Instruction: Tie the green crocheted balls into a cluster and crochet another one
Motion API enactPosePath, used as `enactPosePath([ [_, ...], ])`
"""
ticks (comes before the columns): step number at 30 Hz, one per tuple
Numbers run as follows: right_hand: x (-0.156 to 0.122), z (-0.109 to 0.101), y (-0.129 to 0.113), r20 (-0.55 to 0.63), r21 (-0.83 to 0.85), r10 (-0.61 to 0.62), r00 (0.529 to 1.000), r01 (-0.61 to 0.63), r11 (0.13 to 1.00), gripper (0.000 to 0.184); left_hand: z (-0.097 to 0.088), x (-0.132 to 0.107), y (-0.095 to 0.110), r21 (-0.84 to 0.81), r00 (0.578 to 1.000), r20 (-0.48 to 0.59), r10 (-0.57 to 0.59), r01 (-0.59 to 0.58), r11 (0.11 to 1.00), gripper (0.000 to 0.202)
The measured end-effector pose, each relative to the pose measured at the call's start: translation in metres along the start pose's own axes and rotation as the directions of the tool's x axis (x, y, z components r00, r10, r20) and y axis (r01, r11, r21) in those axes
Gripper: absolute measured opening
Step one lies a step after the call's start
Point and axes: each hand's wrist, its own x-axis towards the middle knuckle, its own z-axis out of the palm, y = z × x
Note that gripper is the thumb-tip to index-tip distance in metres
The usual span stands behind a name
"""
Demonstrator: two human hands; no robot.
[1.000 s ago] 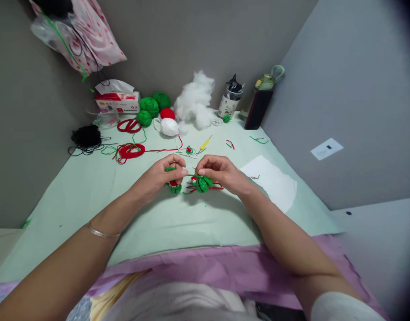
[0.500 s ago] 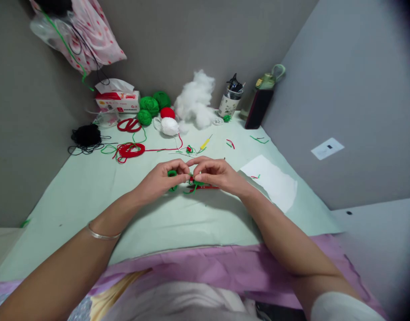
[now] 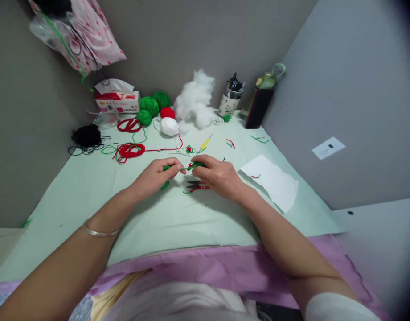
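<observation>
Between the fingertips of my left hand (image 3: pixel 161 173) is green yarn (image 3: pixel 166 168), which also shows in a loop below the palm. A strand of it runs across to my right hand (image 3: pixel 220 175). That hand is closed on a small green and red yarn piece (image 3: pixel 197 164), mostly covered by the fingers. Red-handled thread snips (image 3: pixel 197 185) lie on the table just below the right fingers, blades toward the left. Beyond the hands lie another small red and green yarn piece (image 3: pixel 189 149) and a yellow-handled crochet hook (image 3: pixel 205 143).
Green yarn balls (image 3: pixel 149 105), a red ball (image 3: pixel 167 113), a white ball (image 3: pixel 170 126) and white stuffing (image 3: pixel 195 100) stand along the back. Coiled red yarn (image 3: pixel 130 150) and black yarn (image 3: pixel 86 135) lie left. White paper (image 3: pixel 273 183) is right; a phone (image 3: pixel 259 109) leans on a bottle (image 3: pixel 266 81).
My hands have drawn apart, the left moving left. The right hand has turned over with the yarn piece and lifted off the snips. A green strand now spans the gap.
</observation>
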Motion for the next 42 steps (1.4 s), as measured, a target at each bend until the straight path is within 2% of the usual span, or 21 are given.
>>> enactPosePath([
  [5,0.002,-0.002,-0.003,-0.046,0.013,0.026,0.999,-0.025,1.0,0.027,-0.003,0.002,-0.006,-0.092,1.0,0.012,0.006,-0.005,0.996,0.025],
  [20,0.002,-0.001,-0.005,-0.047,0.017,0.047,0.998,-0.046,0.999,0.028,-0.001,0.002,-0.002,-0.199,0.999,0.015,-0.035,0.038,0.979,0.018],
  [23,0.001,0.0,-0.005,-0.056,0.073,0.046,0.997,-0.042,0.996,0.027,-0.001,0.002,-0.002,-0.221,0.999,0.017,-0.039,0.042,0.974,0.016],
  [26,0.001,-0.002,-0.004,-0.024,0.234,0.072,0.997,-0.064,0.97,0.022,0.0,0.002,-0.001,-0.258,1.0,0.027,-0.014,0.02,0.966,0.016],
  [29,0.003,-0.008,-0.003,0.064,0.482,0.082,0.995,-0.103,0.87,0.015,0.0,0.003,-0.001,-0.284,0.999,0.047,-0.006,0.019,0.959,0.016],
  [31,0.004,-0.015,-0.002,0.123,0.635,0.106,0.987,-0.161,0.756,0.012,0.0,0.002,-0.001,-0.291,0.998,0.063,-0.008,0.027,0.956,0.017],
  [33,0.006,-0.021,-0.002,0.158,0.744,0.182,0.97,-0.239,0.624,0.01,0.0,0.002,-0.001,-0.295,0.997,0.078,-0.007,0.03,0.955,0.018],
  [35,0.008,-0.026,-0.002,0.171,0.821,0.267,0.949,-0.287,0.494,0.009,0.0,0.001,-0.001,-0.305,0.995,0.096,-0.001,0.03,0.952,0.018],
  [37,0.008,-0.027,-0.002,0.175,0.874,0.296,0.939,-0.286,0.393,0.008,0.0,0.001,-0.001,-0.316,0.994,0.109,0.003,0.032,0.948,0.018],
  [40,0.009,-0.025,-0.001,0.172,0.922,0.304,0.937,-0.262,0.286,0.008,0.0,0.001,-0.002,-0.328,0.995,0.101,0.003,0.03,0.944,0.017],
  [42,0.01,-0.022,0.001,0.147,0.942,0.376,0.915,-0.246,0.228,0.012,0.0,0.001,-0.003,-0.332,0.996,0.093,0.003,0.028,0.943,0.016],
])
